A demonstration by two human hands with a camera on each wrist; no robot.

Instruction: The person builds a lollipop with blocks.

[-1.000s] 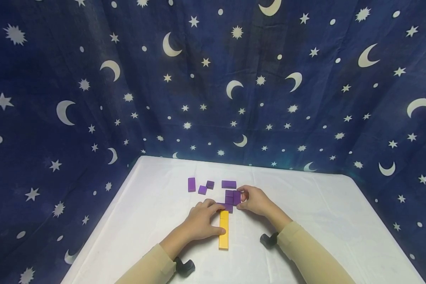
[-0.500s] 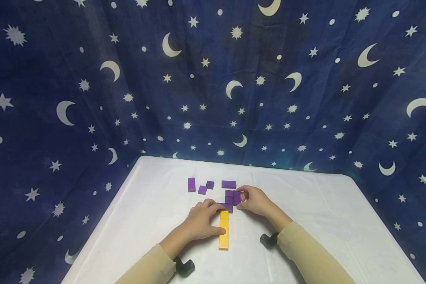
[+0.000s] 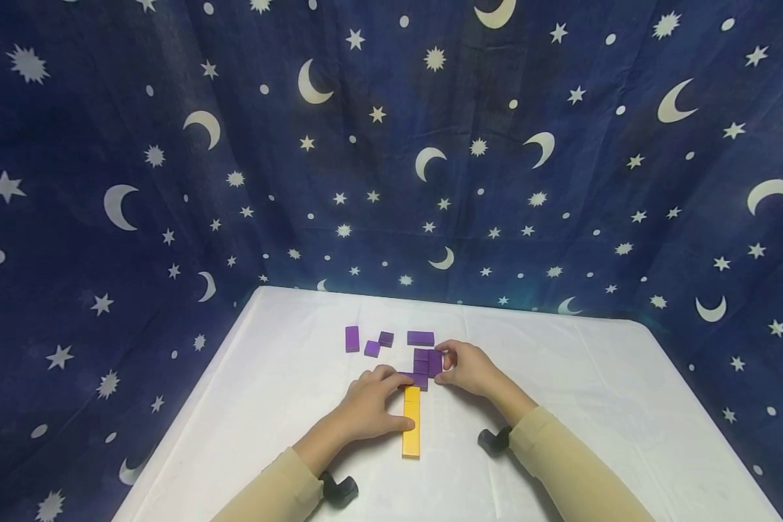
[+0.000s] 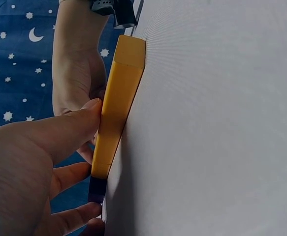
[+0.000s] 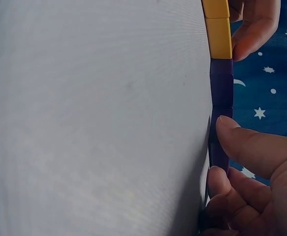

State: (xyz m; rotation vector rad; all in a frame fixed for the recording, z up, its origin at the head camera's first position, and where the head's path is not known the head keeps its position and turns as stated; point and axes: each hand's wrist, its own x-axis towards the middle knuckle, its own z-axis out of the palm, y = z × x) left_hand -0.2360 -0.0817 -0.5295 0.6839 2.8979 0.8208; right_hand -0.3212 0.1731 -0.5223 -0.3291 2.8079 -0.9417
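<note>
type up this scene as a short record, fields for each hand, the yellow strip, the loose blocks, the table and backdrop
left hand: thumb against yellow strip, index fingertip at near purple block
right hand: pinches rightmost purple block by its ends
yellow strip: blocks end to end, flat, far end meeting the near purple block
loose blocks: four purple, two long, two small
table: white covering
backdrop: dark blue, moons and stars

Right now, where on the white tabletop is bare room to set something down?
The white tabletop is bare right of the right hand and left of the left hand; crowded between and just beyond them, with purple rectangular blocks and yellow blocks.
</note>
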